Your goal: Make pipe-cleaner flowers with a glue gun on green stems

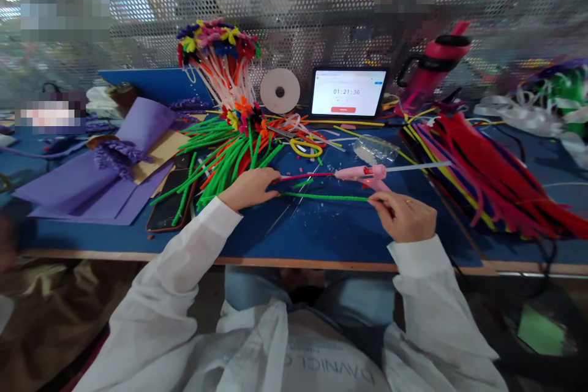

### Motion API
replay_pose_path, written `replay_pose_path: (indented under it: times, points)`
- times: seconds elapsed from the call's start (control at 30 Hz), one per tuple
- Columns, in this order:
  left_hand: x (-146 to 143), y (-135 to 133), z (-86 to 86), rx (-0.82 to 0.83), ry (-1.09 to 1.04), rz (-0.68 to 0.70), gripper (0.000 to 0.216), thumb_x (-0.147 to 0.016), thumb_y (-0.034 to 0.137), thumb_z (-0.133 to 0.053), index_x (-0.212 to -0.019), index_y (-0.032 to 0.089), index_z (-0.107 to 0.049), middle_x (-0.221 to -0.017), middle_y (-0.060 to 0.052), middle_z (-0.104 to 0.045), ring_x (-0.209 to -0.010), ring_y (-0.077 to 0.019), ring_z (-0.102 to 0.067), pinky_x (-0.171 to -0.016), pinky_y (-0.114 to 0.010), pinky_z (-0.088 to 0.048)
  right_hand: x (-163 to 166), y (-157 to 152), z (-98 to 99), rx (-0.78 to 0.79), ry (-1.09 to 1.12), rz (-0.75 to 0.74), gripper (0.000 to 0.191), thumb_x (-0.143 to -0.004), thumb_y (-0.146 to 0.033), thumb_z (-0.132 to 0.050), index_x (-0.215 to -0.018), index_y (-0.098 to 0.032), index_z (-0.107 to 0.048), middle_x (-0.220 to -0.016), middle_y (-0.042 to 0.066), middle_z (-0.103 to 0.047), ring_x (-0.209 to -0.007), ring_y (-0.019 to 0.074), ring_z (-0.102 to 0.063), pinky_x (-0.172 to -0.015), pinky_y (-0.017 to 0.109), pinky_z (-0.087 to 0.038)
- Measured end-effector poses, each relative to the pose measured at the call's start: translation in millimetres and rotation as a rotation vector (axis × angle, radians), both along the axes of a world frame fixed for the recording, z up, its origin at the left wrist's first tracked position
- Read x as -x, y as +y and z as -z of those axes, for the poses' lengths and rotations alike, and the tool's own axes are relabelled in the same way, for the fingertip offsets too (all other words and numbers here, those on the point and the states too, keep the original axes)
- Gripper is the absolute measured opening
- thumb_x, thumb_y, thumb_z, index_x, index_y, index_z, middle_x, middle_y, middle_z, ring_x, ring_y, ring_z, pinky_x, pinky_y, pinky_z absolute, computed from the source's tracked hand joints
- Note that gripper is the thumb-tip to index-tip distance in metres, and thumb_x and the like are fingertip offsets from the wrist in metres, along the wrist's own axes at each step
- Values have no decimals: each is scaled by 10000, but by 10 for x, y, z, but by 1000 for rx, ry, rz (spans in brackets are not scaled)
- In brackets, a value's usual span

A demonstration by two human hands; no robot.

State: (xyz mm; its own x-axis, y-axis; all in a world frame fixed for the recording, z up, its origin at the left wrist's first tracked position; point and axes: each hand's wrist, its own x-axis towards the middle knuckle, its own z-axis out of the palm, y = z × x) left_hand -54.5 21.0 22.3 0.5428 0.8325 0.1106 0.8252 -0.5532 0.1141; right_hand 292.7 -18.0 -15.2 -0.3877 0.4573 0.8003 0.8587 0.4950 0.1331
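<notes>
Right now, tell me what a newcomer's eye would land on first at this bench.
The bright bunch of pipe-cleaner flowers stands at the back left, green stems fanned below it. In front, a green pipe cleaner runs from the left hand to the pinching right hand, a pink glue gun just behind. Red pipe cleaners pile up at the right.

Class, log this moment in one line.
left hand: touches green fuzzy pipe cleaner; right hand: pinches its end; pink plastic glue gun: behind

The left hand (250,188) and right hand (407,215) each pinch one end of a green pipe cleaner (326,197) lying just in front of the pink glue gun (367,174). A tablet (348,93) stands well behind the glue gun.
</notes>
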Motion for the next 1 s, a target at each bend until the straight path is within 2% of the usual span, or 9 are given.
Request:
replay_pose_path:
  times: [0.13, 0.3, 0.43, 0.53, 0.7, 0.8, 0.9, 0.97, 1.0]
  points:
    - [47, 12, 25, -26, 6, -38, 160, -787, 200, -542, -911, 212, -642, -847, -15, -676, -741, -168, -629, -651, -253, -445, -162, -93, -87, -50, -69, 6, 76, -783, -237, -688, -853, -210, -675, -671, -30, -705, -558, 98, -594, -578, 232, -380]
    - [21, 5, 5, -167, -99, -166, 215, -850, 236, -500, -1014, 171, -621, -1005, -80, -663, -941, -226, -621, -794, -330, -476, -360, -246, -177, -57, 42, 44, 64, -774, -216, -691, -834, -195, -679, -630, -18, -683, -520, 104, -581, -545, 232, -391]
    - [-183, -166, -69, -198, -525, -7, 247, -895, 301, -492, -1068, 163, -603, -1014, -75, -665, -939, -171, -626, -844, -293, -490, -320, -307, -174, -5, 201, 33, 12, -787, -197, -672, -789, -186, -668, -581, -26, -640, -476, 89, -544, -515, 216, -398]
    - [-261, -329, -132, -156, -663, 120, 262, -902, 296, -491, -1095, 171, -616, -1000, -74, -687, -947, -176, -637, -850, -298, -494, -247, -314, -159, 48, 270, 26, 40, -801, -212, -655, -786, -175, -660, -588, -17, -635, -489, 96, -553, -513, 217, -409]
    - [-67, -358, -202, -98, -882, -99, 321, -952, 340, -381, -1029, 169, -642, -846, -54, -710, -782, -153, -666, -738, -272, -510, -243, -286, -134, 62, 190, -17, 18, -794, -181, -661, -794, -176, -644, -645, -13, -676, -533, 98, -590, -557, 210, -431]
    - [-48, -378, -227, -279, -775, -138, 263, -930, 332, -442, -1008, 183, -645, -907, -52, -707, -845, -167, -658, -791, -297, -502, -187, -279, -112, 52, 77, -3, 31, -792, -194, -666, -816, -191, -647, -711, -19, -712, -580, 107, -628, -583, 218, -427]
    - [-279, -515, -206, -465, -450, 139, 247, -880, 312, -546, -1078, 183, -619, -1053, -65, -683, -1036, -204, -611, -931, -344, -461, 18, -303, -116, 96, 24, -23, 38, -827, -234, -634, -823, -204, -657, -739, -17, -727, -610, 112, -645, -608, 228, -420]
    - [-497, -614, -148, -468, -242, 333, 349, -891, 337, -532, -1187, 153, -552, -1125, -93, -654, -1103, -216, -581, -968, -359, -447, 207, -330, -132, 164, 32, -64, 80, -853, -255, -603, -823, -213, -664, -756, -10, -733, -627, 114, -645, -641, 233, -426]
    - [-591, -646, -106, -460, -155, 350, 378, -903, 340, -509, -1221, 135, -522, -1117, -108, -651, -1078, -222, -593, -935, -358, -466, 299, -342, -140, 192, 39, -84, 91, -858, -264, -598, -820, -222, -669, -757, -10, -734, -628, 115, -642, -646, 235, -427]
